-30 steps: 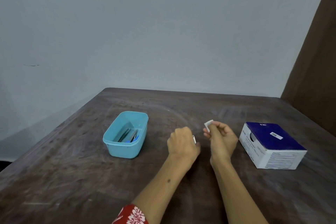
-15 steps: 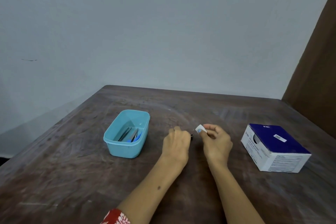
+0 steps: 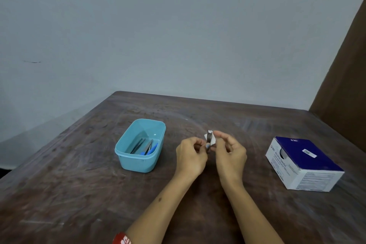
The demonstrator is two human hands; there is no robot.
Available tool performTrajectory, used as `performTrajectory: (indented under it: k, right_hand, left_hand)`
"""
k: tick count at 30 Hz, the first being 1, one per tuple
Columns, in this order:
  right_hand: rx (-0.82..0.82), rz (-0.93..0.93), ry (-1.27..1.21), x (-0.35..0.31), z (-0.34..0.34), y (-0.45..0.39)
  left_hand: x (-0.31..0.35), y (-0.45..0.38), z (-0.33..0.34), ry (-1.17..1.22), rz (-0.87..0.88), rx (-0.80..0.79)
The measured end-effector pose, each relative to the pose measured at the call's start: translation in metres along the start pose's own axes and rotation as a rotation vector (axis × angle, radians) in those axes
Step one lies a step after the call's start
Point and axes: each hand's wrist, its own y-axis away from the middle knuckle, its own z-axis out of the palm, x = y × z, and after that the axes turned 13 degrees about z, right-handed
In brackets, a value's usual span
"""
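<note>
The table (image 3: 79, 194) is dark wood, dull, rough and full of scratches. The tub (image 3: 138, 164) is light blue plastic, smooth and a little shiny. The tools (image 3: 147, 146) in it are shiny grey metal. The small tool (image 3: 209, 134) is shiny metal too. The white pad (image 3: 213, 141) looks like soft paper. The box (image 3: 303, 154) is smooth card. The wall (image 3: 178, 25) is matt paint. The sleeve (image 3: 121, 239) is cloth.
</note>
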Motion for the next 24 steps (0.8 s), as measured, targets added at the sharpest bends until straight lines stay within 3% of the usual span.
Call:
performTrajectory:
  k: [8,13,21,24]
  right_hand:
    - [-0.130,0.076,-0.126,-0.0011,-0.0002,-0.0021]
    - [-0.051,0.102,-0.197,-0.0024,-0.0017,-0.0055]
    - [-0.096,0.110,-0.085,0.0044,0.0011,-0.0087]
    - [-0.036,0.097,-0.125,0.0012,-0.0006,-0.0091]
  left_hand:
    - [-0.0036,-0.0018,-0.0053,0.053,0.062,-0.026]
    - [-0.0021,-0.0010,-0.0068,0.081,0.058,-0.145]
    - [-0.0049,0.0006,-0.0070,0.042,0.111,-0.055]
    - [-0.0026,0.0008,-0.0082,0.071,0.108,-0.131]
